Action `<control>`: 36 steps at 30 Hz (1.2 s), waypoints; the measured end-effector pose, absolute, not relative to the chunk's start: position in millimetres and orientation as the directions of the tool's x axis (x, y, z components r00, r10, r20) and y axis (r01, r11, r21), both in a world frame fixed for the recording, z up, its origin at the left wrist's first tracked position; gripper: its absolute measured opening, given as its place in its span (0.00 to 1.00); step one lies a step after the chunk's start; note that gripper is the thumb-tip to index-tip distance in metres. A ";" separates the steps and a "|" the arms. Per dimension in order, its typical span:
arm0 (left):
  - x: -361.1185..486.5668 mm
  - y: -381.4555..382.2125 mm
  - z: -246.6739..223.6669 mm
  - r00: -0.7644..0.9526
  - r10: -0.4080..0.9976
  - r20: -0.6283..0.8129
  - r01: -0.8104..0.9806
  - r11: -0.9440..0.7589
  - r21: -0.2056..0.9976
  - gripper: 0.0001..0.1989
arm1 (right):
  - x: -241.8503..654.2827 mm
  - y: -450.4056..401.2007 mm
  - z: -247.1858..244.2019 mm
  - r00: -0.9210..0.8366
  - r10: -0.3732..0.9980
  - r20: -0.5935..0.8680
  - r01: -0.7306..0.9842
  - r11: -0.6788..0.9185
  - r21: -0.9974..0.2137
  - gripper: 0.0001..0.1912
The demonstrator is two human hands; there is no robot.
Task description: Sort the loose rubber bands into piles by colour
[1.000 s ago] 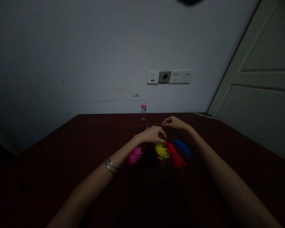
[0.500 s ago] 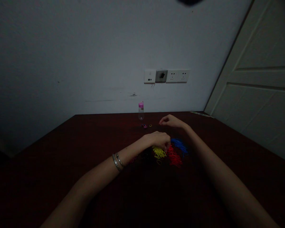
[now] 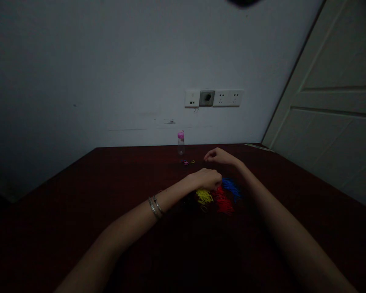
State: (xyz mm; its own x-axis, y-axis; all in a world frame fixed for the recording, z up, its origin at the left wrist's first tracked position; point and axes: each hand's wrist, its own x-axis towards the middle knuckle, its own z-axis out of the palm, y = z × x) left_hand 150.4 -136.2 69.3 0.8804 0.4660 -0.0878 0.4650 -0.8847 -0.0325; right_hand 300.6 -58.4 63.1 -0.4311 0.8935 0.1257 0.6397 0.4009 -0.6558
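My left hand (image 3: 208, 179) is closed, knuckles up, over the far ends of the red rubber bands (image 3: 223, 202) and close to the blue rubber bands (image 3: 231, 187). Its fingertips are hidden, so anything in them cannot be seen. Just below that hand lies a pile of yellow rubber bands (image 3: 204, 196), with one loose pale band (image 3: 204, 209) nearer to me. Farther back, my right hand (image 3: 218, 156) is curled with thumb and fingers pinched together; what they hold, if anything, is too small to make out. To its left lies a single yellow band (image 3: 193, 162).
Near the wall stands a clear bottle (image 3: 181, 147) with a pink top. In front of it is a small pink and dark cluster (image 3: 185, 162). All lie on a dark red table (image 3: 134, 162). Sockets (image 3: 227, 98) are on the wall; a door (image 3: 332, 101) is at right.
My left hand has shifted slightly to the right, closer to the blue rubber bands. My right hand has hardly moved.
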 end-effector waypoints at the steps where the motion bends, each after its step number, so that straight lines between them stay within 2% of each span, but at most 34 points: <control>1: 150.8 -136.4 69.6 0.880 0.467 -0.084 0.466 -0.884 -0.029 0.07 | 301.0 -57.8 62.7 -0.431 0.894 0.124 0.641 0.399 -0.656 0.11; 7: 142.4 -131.7 77.3 0.864 0.495 -0.087 0.501 -0.863 0.061 0.08 | 304.9 -51.3 58.9 -0.443 0.885 0.140 0.631 0.419 -0.653 0.10; 12: 129.1 -123.8 75.7 0.827 0.539 -0.163 0.559 -0.820 0.124 0.10 | 303.1 -55.0 61.7 -0.416 0.901 0.126 0.652 0.392 -0.649 0.11; 22: 128.8 -120.1 61.2 0.801 0.573 -0.176 0.595 -0.794 0.124 0.13 | 300.9 -61.4 67.7 -0.398 0.913 0.085 0.683 0.357 -0.637 0.12; 36: 120.3 -117.2 59.8 0.812 0.554 -0.183 0.579 -0.802 0.144 0.10 | 300.5 -67.1 72.2 -0.381 0.923 0.060 0.678 0.323 -0.660 0.13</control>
